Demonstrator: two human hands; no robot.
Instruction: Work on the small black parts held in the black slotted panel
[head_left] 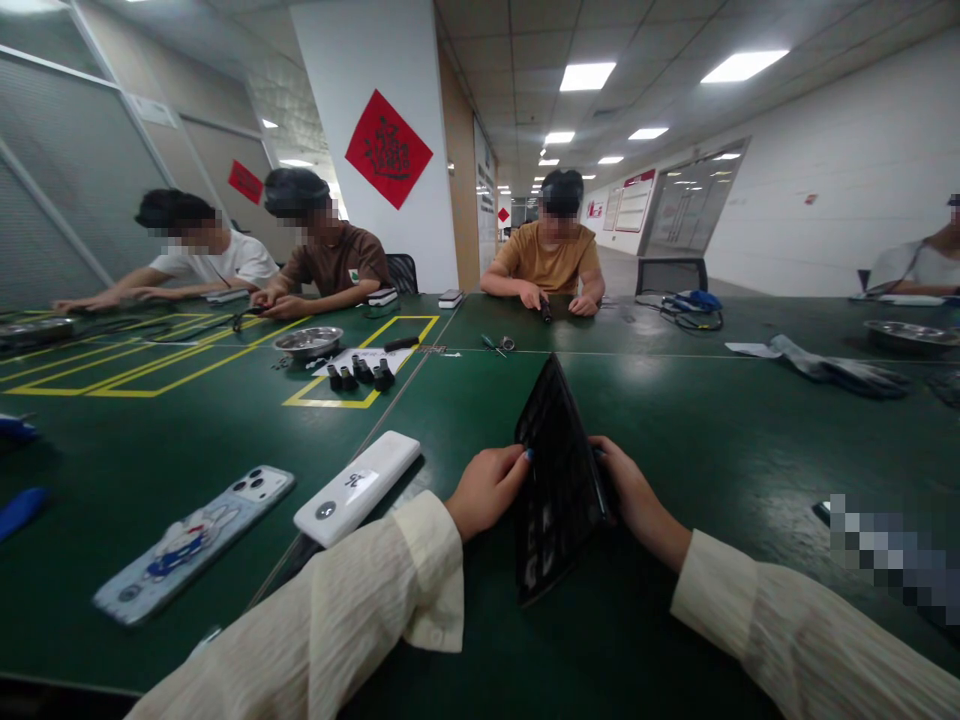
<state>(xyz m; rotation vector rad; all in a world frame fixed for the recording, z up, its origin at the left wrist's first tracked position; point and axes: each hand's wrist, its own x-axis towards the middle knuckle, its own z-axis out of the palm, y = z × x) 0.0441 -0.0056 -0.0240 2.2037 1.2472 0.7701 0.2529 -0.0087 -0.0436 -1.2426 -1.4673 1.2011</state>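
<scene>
I hold a thin black glossy panel (559,480) that looks like a tablet, tilted on edge above the green table. My left hand (491,488) grips its left side, with the thumb on the glossy face and the other fingers mostly hidden. On the opposite side, my right hand (637,490) is closed around the edge, its fingertips out of sight behind the panel. Left of my left sleeve lies a white power bank (360,488) with a numbered sticker. Beyond it is a phone (196,545) in a light blue cartoon case.
On the green table (465,400) stand several black cylindrical parts (361,374) and a metal bowl (309,342). Gloves (836,368) lie right. A blurred-out device (892,560) rests near my right sleeve. Across sits a person (551,250) holding a dark tool; others work left.
</scene>
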